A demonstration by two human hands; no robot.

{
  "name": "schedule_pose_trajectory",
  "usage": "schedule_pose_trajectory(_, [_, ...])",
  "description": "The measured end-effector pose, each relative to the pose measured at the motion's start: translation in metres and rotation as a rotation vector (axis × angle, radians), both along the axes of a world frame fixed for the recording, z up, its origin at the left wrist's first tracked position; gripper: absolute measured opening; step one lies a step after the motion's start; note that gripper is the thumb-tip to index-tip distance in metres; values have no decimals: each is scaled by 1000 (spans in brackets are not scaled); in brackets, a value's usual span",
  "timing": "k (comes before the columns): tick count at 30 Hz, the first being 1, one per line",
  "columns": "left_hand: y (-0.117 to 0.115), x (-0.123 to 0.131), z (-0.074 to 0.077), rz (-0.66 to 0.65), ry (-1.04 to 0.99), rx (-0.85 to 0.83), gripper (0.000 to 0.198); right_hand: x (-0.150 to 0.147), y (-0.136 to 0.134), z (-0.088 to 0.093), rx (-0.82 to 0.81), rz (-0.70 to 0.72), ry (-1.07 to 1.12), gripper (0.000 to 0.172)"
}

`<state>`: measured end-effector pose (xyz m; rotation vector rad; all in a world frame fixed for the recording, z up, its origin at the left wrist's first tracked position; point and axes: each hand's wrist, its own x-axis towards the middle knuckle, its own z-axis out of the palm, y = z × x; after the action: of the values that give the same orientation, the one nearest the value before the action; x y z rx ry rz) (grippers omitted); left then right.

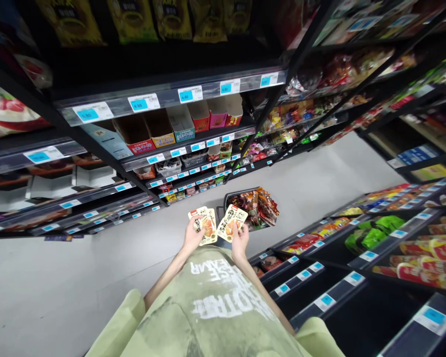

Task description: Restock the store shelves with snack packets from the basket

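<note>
Cream-coloured snack packets with dark lettering and an orange food picture are in both hands, held in front of the body. My left hand (193,232) is closed on snack packets (210,229), which overlap in a small fan. My right hand (240,240) pinches another snack packet (232,221) by its lower right edge; whether more lie behind it I cannot tell. The two sets nearly touch in the middle. Just beyond my right hand, a dark basket (223,204) stands on the floor, filled with red and brown snack packets (258,206).
A black shelf rack (193,136) with open display boxes (184,121) and blue-and-white price tags stands ahead. On the right, a lower shelf (330,267) holds red cup-like packs (427,260) and green packets (373,234). Grey floor (327,173) runs between the racks.
</note>
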<state>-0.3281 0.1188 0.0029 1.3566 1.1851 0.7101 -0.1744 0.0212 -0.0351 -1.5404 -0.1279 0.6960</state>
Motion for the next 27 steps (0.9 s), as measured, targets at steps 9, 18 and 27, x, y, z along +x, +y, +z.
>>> schedule_pose_trajectory(9, [1, 1, -2, -135, -32, 62, 33, -1, 3, 6, 10, 88, 41, 39])
schedule_pose_trajectory(18, [-4, 3, -1, -174, 11, 2, 34, -15, 11, 18, 24, 364, 146, 32])
schedule_pose_trajectory(27, [-7, 2, 6, -180, -24, -2, 34, -18, 7, 30, 79, 482, 171, 35])
